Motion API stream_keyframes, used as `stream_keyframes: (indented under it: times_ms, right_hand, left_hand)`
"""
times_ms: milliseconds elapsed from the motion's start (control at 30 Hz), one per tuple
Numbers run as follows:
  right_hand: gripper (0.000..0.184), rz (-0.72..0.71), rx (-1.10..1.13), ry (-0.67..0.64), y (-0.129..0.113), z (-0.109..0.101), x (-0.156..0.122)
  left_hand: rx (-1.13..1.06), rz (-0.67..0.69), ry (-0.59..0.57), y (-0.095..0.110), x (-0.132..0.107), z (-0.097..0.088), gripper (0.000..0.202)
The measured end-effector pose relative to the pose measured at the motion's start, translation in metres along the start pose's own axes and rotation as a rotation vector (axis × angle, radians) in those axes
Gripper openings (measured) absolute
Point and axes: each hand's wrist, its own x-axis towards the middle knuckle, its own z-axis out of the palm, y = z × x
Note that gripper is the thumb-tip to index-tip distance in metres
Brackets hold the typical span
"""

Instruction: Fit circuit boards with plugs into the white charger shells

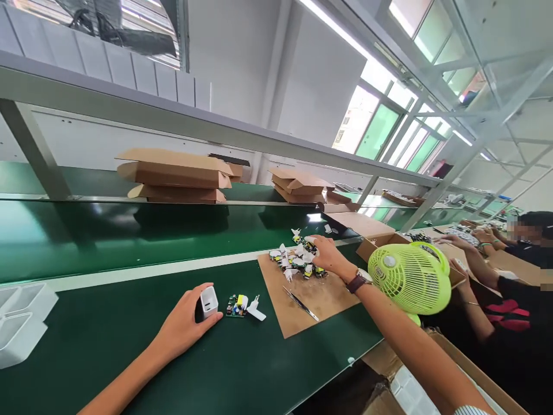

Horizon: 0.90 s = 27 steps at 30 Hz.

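Note:
A white charger housing [209, 301] stands upright on the green bench, held between the fingers and thumb of my left hand [190, 317]. Just right of it lies a circuit board [237, 306] with yellow and white parts and a white plug piece [256, 310]. My right hand [329, 255], wearing a watch [359, 280], reaches over a heap of similar circuit boards [294, 262]. Its fingers are bent around a board at the heap's right side, partly hidden by the hand. Under the heap is a brown cardboard sheet [280, 314], with tweezers [301, 303] lying on it.
A lime-green fan [400, 279] stands beside my right forearm. White trays [26, 323] sit at the far left. Flat cardboard boxes [177, 173] rest on the rear ledge. At lower right is an open carton [436, 369]; another person [514, 294] works beyond the fan.

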Motion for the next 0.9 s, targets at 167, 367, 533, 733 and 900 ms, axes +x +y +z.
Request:
stream_keyframes:
  times_ms: [167, 367, 533, 733, 900]
  right_hand:
    - [0.060, -0.153, 0.063, -0.090, -0.029, 0.009, 0.010]
    - [0.038, -0.319, 0.163, -0.130, -0.090, 0.023, 0.001]
    - [0.037, -0.481, 0.249, -0.271, -0.152, 0.045, -0.016]
    - [0.029, -0.421, 0.267, -0.261, -0.164, 0.066, -0.017]
    - [0.052, -0.378, 0.564, -0.077, -0.155, 0.083, -0.027]
  left_hand:
    - [0.005, 0.000, 0.010, -0.002, -0.001, -0.002, 0.060]
    - [-0.006, 0.012, 0.016, 0.006, -0.005, -0.003, 0.058]
    - [-0.033, -0.010, -0.006, 0.009, -0.008, -0.003, 0.061]
    - [-0.091, -0.054, -0.016, 0.012, -0.023, -0.003, 0.070]
    - [-0.123, -0.073, -0.046, 0.019, -0.034, -0.009, 0.076]
